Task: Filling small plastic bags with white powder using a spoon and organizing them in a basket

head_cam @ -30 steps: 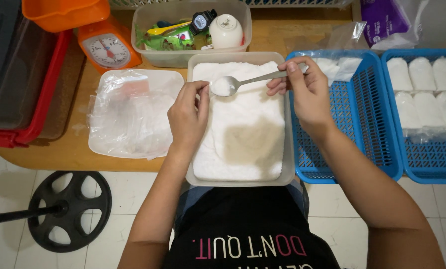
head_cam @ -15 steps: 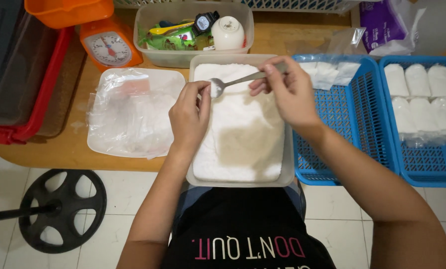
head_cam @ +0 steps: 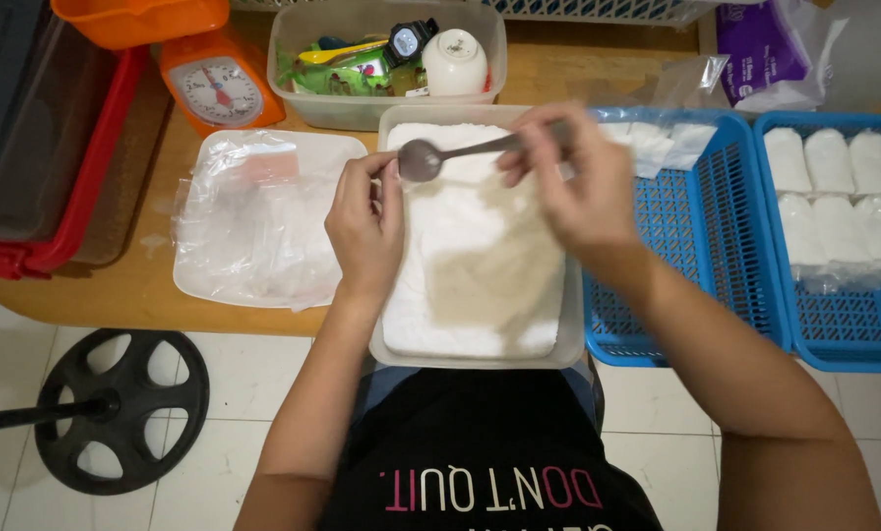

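Here the right hand (head_cam: 583, 187) pinches a spoon (head_cam: 440, 154) tipped beside the curled left hand (head_cam: 366, 231), whose contents stay hidden.

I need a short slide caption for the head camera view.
Right hand holds a spoon above a tub of white powder; left hand pinches beside it.

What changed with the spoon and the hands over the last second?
The right hand carried the metal spoon leftward to the left hand and turned it over: the heap of white powder is gone, and its bowl looks empty. The left hand stayed pinched over the tub of white powder; tub, baskets and scale unmoved.
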